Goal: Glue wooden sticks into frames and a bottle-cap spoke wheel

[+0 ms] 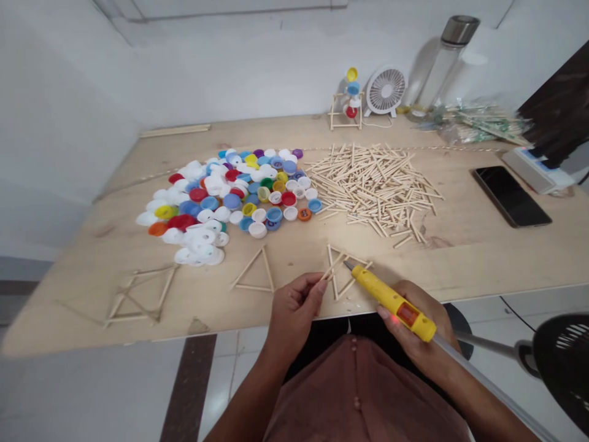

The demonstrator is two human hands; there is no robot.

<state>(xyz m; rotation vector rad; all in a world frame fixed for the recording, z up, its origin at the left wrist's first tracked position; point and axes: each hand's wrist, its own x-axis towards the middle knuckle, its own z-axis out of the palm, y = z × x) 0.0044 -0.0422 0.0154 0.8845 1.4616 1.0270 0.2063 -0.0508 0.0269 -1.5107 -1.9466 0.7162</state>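
My left hand (297, 307) pinches a thin wooden stick (335, 265) between thumb and fingertips, low over the table's front edge. In my right hand (414, 316) is a yellow hot glue gun (391, 298) with a glue stick running out of its back end. Its metal tip points at the far end of the held stick; whether they touch I cannot tell. Just beneath lies a triangle of sticks (333, 276). Left of my left hand is a second stick triangle (253, 270), and farther left stands a box-like stick frame (138, 294).
Colourful bottle caps (230, 193) are heaped at the middle left, beside a pile of short wooden sticks (372, 187). Behind stand a cap-and-stick model (347, 107), a small fan (386, 91) and a glass bottle (439, 70). A phone (510, 195) and a power strip (538, 169) lie right.
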